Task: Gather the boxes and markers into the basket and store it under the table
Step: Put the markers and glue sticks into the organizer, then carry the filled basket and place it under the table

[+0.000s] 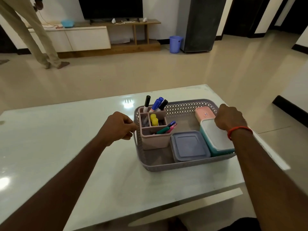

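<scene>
A grey perforated basket [175,166] stands on the white glass table [66,139]. Inside it a pink divided holder [155,140] carries several markers [157,104] and two yellow-capped items [154,120]. Beside the holder lie a grey-blue lidded box [190,145], a teal box with a white lid [215,137] and a pink box [204,114]. My left hand [118,126] curls at the basket's left rim, fingertips touching the edge. My right hand [230,117] is closed over the basket's right rim, above the teal box.
A person's legs [41,44] stand at the far left near a low TV unit [93,37]. A blue bucket [175,44] sits on the floor beside a dark tall appliance [203,24]. Open tiled floor lies beyond the table's far edge.
</scene>
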